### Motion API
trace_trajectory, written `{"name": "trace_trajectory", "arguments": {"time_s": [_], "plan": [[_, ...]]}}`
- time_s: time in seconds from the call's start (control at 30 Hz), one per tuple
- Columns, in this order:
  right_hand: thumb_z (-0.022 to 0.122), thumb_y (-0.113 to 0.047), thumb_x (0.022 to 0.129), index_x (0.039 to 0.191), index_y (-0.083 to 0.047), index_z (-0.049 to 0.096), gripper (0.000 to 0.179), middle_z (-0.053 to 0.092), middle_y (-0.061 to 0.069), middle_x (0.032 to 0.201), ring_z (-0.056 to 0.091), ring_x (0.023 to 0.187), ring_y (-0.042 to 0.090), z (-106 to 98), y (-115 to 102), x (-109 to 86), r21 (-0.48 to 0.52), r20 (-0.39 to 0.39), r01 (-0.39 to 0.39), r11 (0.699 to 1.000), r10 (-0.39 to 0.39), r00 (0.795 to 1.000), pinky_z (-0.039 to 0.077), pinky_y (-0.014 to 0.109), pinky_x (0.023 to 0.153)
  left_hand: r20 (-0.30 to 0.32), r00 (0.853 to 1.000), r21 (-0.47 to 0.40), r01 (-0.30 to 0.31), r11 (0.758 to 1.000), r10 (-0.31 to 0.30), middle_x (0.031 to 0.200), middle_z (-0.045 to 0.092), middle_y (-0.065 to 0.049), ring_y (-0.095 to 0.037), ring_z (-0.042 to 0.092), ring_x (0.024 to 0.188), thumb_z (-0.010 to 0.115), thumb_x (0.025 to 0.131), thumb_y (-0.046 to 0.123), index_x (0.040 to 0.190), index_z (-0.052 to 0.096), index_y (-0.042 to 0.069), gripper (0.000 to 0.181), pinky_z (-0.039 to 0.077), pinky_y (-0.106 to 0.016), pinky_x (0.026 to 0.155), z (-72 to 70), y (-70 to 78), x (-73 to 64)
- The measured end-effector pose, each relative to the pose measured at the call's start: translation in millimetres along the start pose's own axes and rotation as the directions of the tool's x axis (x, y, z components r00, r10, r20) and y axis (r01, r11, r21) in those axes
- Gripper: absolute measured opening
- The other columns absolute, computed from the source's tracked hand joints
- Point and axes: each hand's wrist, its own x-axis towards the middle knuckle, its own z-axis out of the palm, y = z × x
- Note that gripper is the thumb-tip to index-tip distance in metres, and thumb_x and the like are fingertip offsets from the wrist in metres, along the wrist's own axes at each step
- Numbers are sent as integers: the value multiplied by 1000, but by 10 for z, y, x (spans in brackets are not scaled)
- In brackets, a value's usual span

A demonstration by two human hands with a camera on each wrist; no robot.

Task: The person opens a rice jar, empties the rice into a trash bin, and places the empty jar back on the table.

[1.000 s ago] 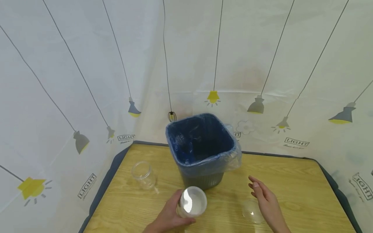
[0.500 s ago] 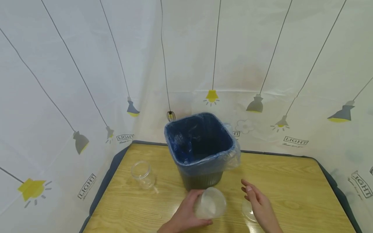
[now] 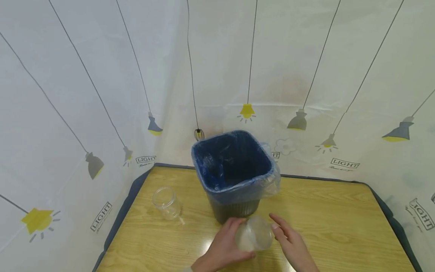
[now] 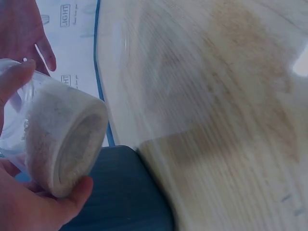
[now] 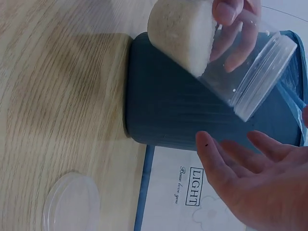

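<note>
Wood-grain table (image 3: 340,219), blue-lined bin (image 3: 234,209) at its twelve o'clock

Our right hand (image 3: 293,247) hovers, fingers loose, at three o'clock from our left hand (image 3: 223,246) — which grips a tilted clear jar (image 3: 255,235), pale contents (image 5: 180,36) inside, at the bin's five o'clock.

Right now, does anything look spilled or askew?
No spill shows, but the clear cylindrical jar of pale grains is tilted in your left hand, a clear round lid lying on the wood-grain table, so it might spill.
</note>
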Motion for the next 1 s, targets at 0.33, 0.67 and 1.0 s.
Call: {"name": "trace_trajectory", "arguments": {"time_s": [0.33, 0.67, 1.0], "plan": [[53, -48, 106, 156, -11, 44, 63, 51, 24, 152, 55, 131, 45, 45, -123, 47, -53, 73, -34, 998, 38, 997, 56, 56, 89, -39, 999, 257, -7, 966, 17, 119, 61, -4, -20, 62, 104, 97, 60, 47, 135, 59, 11, 92, 56, -34, 87, 6, 136, 141], [73, -46, 94, 155, -4, 43, 80, 51, 25, 149, 61, 117, 39, 142, -143, 107, -145, 36, 51, 988, -46, 998, 56, 49, 87, -103, 992, 396, -20, 918, 66, 121, 59, -7, -23, 62, 103, 98, 55, 54, 136, 57, 10, 100, 56, -36, 83, 54, 202, 193], [74, -38, 96, 151, -12, 50, 65, 56, 14, 142, 56, 124, 37, -43, -244, 60, -49, 28, 74, 996, -72, 997, 55, 47, 90, -122, 945, 397, -235, 887, 304, 126, 60, -4, -20, 61, 111, 98, 50, 61, 145, 51, 11, 118, 54, -38, 92, -27, 173, 219]]}}
